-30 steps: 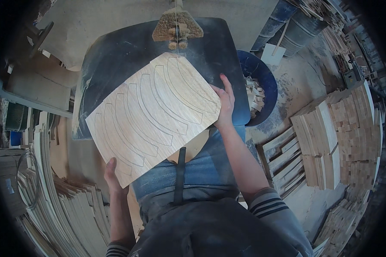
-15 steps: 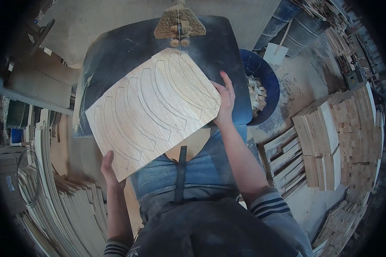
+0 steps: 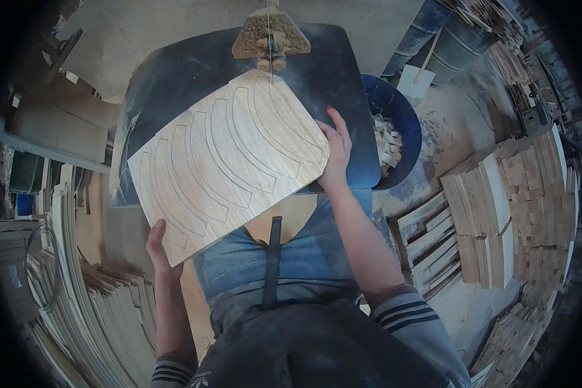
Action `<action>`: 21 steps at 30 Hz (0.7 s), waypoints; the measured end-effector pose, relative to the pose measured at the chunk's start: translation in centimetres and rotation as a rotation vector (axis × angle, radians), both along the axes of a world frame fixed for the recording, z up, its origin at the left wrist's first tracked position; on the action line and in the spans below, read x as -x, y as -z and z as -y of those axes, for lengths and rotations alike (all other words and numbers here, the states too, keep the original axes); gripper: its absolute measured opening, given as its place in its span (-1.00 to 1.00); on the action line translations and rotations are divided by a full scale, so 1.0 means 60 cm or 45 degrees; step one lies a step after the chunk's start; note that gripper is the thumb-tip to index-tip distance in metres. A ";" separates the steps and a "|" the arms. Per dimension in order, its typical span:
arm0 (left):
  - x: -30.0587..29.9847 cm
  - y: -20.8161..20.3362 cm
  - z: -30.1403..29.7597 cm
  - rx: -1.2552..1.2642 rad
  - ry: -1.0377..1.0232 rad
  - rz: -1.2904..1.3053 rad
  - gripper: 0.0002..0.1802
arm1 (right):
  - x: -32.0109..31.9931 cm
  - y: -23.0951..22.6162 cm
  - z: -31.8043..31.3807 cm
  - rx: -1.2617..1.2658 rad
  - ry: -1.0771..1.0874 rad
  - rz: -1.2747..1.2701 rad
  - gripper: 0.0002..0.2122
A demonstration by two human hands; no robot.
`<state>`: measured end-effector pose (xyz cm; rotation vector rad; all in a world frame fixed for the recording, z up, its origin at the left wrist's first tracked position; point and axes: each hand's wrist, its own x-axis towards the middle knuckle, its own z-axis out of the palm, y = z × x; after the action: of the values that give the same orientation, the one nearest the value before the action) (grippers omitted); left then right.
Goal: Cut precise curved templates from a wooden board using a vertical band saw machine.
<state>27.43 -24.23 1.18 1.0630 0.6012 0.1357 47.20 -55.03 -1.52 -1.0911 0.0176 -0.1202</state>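
Reader: Where did the board lie?

Author: One pale board (image 3: 223, 152), slanted, covered the middle of the dark surface (image 3: 187, 71), its near-left corner overhanging the near edge. Its far end stood at the single thin saw blade (image 3: 271, 76), below one dusty guide (image 3: 270, 39); contact could not be confirmed.

Reader: And the hands?

Author: There were two. The left hand (image 3: 166, 253) gripped the board's near-left corner, thumb on top and the other fingers hidden. The right hand (image 3: 334, 158) lay against the right corner, fingers extended; whether its hidden ones gripped could not be told.

Reader: Which step was this?

Author: Apparently, lining up the board for a cut. The next move called for a steady push along a drawn line, fingers well clear of the blade.

Reader: How many outlines?

Author: About seven curved outlines (image 3: 265, 145), the leftmost faint. Beyond the surface's right edge stood one blue bin (image 3: 416, 161) holding scraps (image 3: 388, 147), too jumbled to count.
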 end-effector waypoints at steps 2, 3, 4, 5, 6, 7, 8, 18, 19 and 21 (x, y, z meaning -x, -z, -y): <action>-0.005 -0.003 -0.001 0.000 -0.005 0.000 -0.25 | -0.001 0.003 0.000 -0.020 0.003 -0.010 -0.51; -0.008 -0.004 -0.001 0.002 -0.009 0.000 -0.25 | -0.002 0.006 0.002 0.049 0.017 0.007 -0.54; -0.009 -0.004 -0.002 0.003 -0.007 0.000 -0.25 | -0.003 0.009 0.004 0.118 0.031 0.024 -0.56; -0.011 -0.003 -0.004 -0.005 -0.007 0.007 -0.25 | -0.003 0.007 0.003 0.118 0.032 0.024 -0.56; -0.012 -0.002 -0.006 -0.012 -0.006 0.013 -0.25 | -0.003 0.004 0.001 0.187 0.077 0.043 -0.60; -0.013 -0.001 -0.009 -0.012 -0.006 0.012 -0.25 | -0.002 0.002 -0.001 0.256 0.123 0.062 -0.61; -0.015 0.000 -0.012 -0.005 0.006 0.028 -0.25 | -0.003 0.005 -0.003 0.256 0.125 0.062 -0.61; -0.035 -0.007 -0.019 -0.002 -0.008 0.017 -0.36 | -0.006 0.000 -0.008 0.350 0.152 0.068 -0.62; -0.036 -0.005 -0.024 -0.002 -0.008 0.016 -0.36 | -0.007 0.000 -0.008 0.376 0.155 0.076 -0.62; -0.038 0.000 -0.036 -0.031 0.021 -0.045 -0.24 | -0.007 -0.003 -0.012 0.305 0.155 0.050 -0.62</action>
<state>29.71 -22.10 1.21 1.0956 0.6235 0.1102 47.61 -54.31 -1.37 -1.3269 0.0350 -0.2584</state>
